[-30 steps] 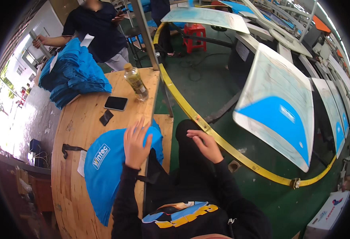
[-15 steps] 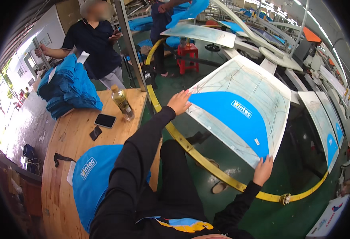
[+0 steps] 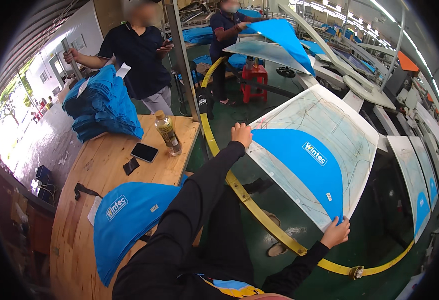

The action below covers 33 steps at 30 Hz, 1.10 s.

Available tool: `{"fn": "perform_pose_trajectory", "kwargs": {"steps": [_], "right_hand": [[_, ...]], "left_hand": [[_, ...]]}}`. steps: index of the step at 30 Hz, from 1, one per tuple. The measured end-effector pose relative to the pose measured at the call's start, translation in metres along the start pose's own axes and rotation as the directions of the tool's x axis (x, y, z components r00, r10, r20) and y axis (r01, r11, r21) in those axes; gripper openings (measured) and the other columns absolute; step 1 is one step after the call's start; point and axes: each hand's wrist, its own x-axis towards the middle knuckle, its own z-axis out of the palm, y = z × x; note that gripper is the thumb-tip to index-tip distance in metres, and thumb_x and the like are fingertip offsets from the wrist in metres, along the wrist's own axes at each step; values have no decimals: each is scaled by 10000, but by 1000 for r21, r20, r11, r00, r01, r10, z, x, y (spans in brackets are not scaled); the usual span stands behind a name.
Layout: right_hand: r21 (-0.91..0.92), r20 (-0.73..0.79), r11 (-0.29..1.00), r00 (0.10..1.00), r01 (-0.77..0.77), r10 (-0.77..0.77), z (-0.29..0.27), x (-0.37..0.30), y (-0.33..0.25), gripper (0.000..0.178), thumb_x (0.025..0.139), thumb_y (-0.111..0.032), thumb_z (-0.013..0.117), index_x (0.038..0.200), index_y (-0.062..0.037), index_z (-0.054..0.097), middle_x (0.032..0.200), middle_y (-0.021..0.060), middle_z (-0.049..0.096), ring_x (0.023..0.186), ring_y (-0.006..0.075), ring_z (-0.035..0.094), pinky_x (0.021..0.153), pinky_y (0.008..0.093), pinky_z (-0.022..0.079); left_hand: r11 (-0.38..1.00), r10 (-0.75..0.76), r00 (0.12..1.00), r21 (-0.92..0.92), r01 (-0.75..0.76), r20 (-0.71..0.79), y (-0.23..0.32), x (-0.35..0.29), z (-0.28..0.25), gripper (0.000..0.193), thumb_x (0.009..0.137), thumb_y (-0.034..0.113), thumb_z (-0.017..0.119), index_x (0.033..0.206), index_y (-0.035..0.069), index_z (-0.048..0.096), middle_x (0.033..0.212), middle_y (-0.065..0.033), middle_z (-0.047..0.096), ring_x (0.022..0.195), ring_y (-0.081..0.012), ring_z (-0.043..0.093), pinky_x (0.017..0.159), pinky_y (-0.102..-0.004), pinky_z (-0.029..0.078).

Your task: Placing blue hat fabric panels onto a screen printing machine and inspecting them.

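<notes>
A blue fabric panel (image 3: 299, 159) with a curved upper edge, a white printed logo and a small pale label lies on a white, stained printing board (image 3: 352, 125). At the panel's left corner, my left hand (image 3: 241, 135) is closed on the cloth by the board's edge. My right hand (image 3: 336, 233) pinches the opposite corner near the board's lower tip. Beside my left forearm, a stack of similar blue panels (image 3: 129, 212) rests on the wooden table (image 3: 74, 235).
A bottle (image 3: 168, 134), a phone (image 3: 145, 152) and a bundled blue cloth pile (image 3: 102, 102) stand on the table. A yellow curved rail (image 3: 259, 212) runs below the board. One person (image 3: 134, 60) stands behind the table; another (image 3: 224, 30) handles blue cloth at a farther board.
The view has shifted, so the scene sits further right and lower. Both hands stay at the panel's corners. The far co-worker's blue cloth has come down over their board.
</notes>
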Motion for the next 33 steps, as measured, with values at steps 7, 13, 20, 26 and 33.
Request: {"fn": "perform_pose_trajectory", "kwargs": {"steps": [7,13,20,26,33], "right_hand": [[394,16,916,996,78,-92,7,7,-13,112,871,-105,587,957,-50,540,990,117,590,947,303,576,793,414,428],[934,-3,351,984,66,-178,-15,-7,-96,107,975,-113,474,1017,-14,471,830,86,491,781,154,491,707,297,421],[948,65,310,902,78,-426,-97,-49,-184,83,972,-91,465,980,-10,451,678,83,471,586,128,420,536,284,342],[947,51,299,862,120,-505,-96,-80,-183,72,961,-70,471,971,-5,442,678,137,507,601,177,483,566,323,388],[985,169,103,715,-136,-679,-133,-134,-187,41,967,-60,478,991,-44,448,834,-12,439,680,38,373,595,194,305]], "left_hand": [[934,-42,999,-357,33,-16,-4,1,3,173,804,194,645,953,111,614,963,-115,626,891,-316,577,826,-449,404],[262,290,942,-961,90,167,50,-28,-38,275,847,96,591,1112,68,524,816,1,567,774,-76,525,676,-239,414],[-142,414,902,-970,197,123,104,-124,-115,276,891,65,569,1151,84,478,908,20,559,725,-14,459,633,-179,365],[-152,360,926,-972,179,115,84,-168,-139,167,900,77,572,1050,72,499,937,10,527,856,-47,480,766,-204,397],[-179,254,935,-938,296,246,30,-225,-167,79,866,65,591,922,73,536,932,17,509,882,-62,487,784,-218,401]]}}
